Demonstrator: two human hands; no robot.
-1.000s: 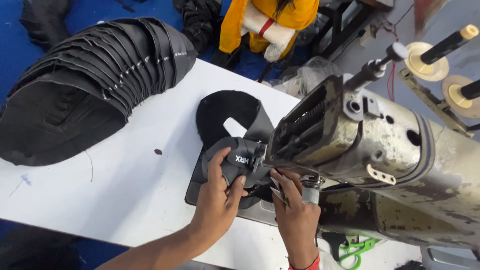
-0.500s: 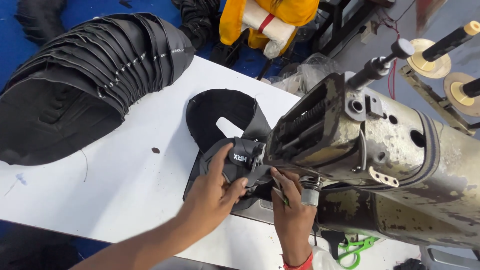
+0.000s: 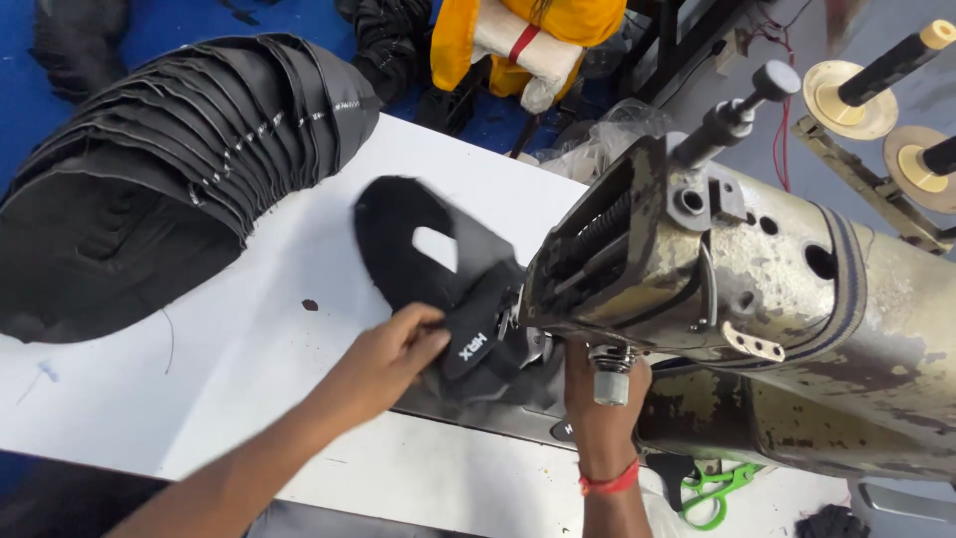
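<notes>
1. Since the earlier frame, the left hand (image 3: 383, 361) has slid further onto the black fabric shoe-upper piece with a cut-out opening (image 3: 428, 264), and the right hand (image 3: 600, 394) has drawn back under the machine head.
2. Left hand: grip pressed together, fingers and thumb pinching the folded edge of the fabric piece beside its white-lettered black tab (image 3: 471, 344).
3. Right hand: lies beneath the head of the worn, cream-painted metal sewing machine (image 3: 757, 299), just behind the silver knurled presser screw (image 3: 609, 371). Whether its grip is spread or closed cannot be told, as the fingers are hidden by the machine. A red thread band (image 3: 609, 482) circles the wrist.
4. Fabric piece: rests on the white worktop (image 3: 249, 379), its rounded end pointing away from the person, its near end bunched at the needle area of the machine and touching the left hand.
5. Stack of black stitched fabric pieces, fanned in a curved row (image 3: 189, 149): lies on the far left of the worktop, well apart from both hands.
6. Green-handled scissors (image 3: 717, 488): lie on the worktop near the right forearm, below the machine body.
7. Two cream thread-spool discs on black spindles (image 3: 856, 95): stand behind the machine, upper right.
8. Yellow cloth bundle (image 3: 528, 40): sits beyond the far edge of the worktop.
</notes>
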